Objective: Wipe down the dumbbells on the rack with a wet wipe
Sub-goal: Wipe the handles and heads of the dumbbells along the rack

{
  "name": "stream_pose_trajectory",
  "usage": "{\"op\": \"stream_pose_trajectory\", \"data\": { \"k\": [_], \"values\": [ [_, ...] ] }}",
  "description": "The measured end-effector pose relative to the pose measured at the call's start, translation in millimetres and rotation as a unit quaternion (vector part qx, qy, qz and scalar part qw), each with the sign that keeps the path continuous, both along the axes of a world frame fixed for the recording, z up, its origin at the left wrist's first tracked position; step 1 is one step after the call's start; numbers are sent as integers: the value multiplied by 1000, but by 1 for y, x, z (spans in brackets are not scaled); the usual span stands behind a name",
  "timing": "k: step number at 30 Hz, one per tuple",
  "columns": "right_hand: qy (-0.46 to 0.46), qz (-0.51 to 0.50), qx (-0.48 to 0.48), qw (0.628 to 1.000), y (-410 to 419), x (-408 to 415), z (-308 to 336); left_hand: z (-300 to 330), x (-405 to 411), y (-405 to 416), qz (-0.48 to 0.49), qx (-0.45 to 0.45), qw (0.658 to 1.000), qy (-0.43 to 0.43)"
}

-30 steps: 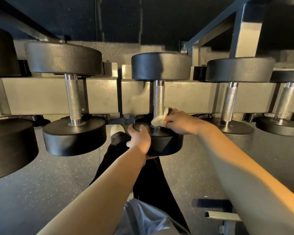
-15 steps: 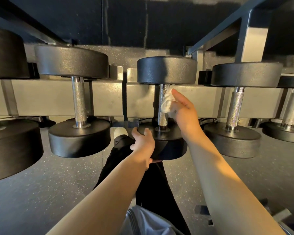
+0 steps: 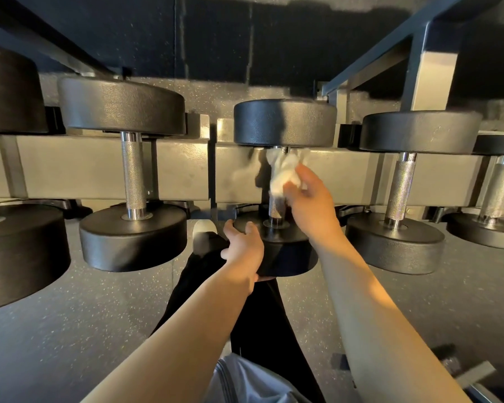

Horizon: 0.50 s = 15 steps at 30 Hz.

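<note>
Wet wipe (image 3: 284, 173) has been slid up the handle (image 3: 275, 209) to just under the far head; right hand (image 3: 313, 205) pinches it. Middle dumbbell (image 3: 285, 123) on rack (image 3: 184, 173) is steadied by left hand (image 3: 243, 250), fingers curled round near head. Handle-wiping step; downward stroke likely next

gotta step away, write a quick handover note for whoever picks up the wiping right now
Left hand: grips the near head of the middle dumbbell, steadying it on the rack.
Right hand: holds the wipe against the upper part of that dumbbell's handle, just under the far head.
Done: cannot tell from this view which dumbbells are already wiped.
Left: finish this handle and both heads, then judge the neighbours: left dumbbell, right dumbbell, and those at both edges of the view.
</note>
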State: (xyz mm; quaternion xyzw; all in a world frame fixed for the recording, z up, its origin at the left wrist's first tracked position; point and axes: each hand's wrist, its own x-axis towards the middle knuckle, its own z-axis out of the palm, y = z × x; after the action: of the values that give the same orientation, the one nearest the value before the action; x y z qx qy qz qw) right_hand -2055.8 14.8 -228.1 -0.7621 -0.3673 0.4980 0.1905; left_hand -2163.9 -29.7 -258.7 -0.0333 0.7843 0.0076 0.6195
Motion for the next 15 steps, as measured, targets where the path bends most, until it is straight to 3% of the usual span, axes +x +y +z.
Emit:
{"op": "stream_pose_trajectory", "data": {
  "k": [2, 6, 11, 15],
  "values": [
    [-13, -27, 33, 999, 13, -17, -8, -3, 0, -2, -13, 13, 1000, 7],
    [-189, 14, 37, 981, 11, -41, -26, -5, -2, -5, -12, 25, 1000, -4],
    [-361, 263, -84, 891, 0, -27, -19, -2, -1, -4, -5, 28, 1000, -1],
    [-314, 411, -202, 832, -11, -20, -3, -1, 0, -5, -2, 25, 1000, -3]
  ]
}}
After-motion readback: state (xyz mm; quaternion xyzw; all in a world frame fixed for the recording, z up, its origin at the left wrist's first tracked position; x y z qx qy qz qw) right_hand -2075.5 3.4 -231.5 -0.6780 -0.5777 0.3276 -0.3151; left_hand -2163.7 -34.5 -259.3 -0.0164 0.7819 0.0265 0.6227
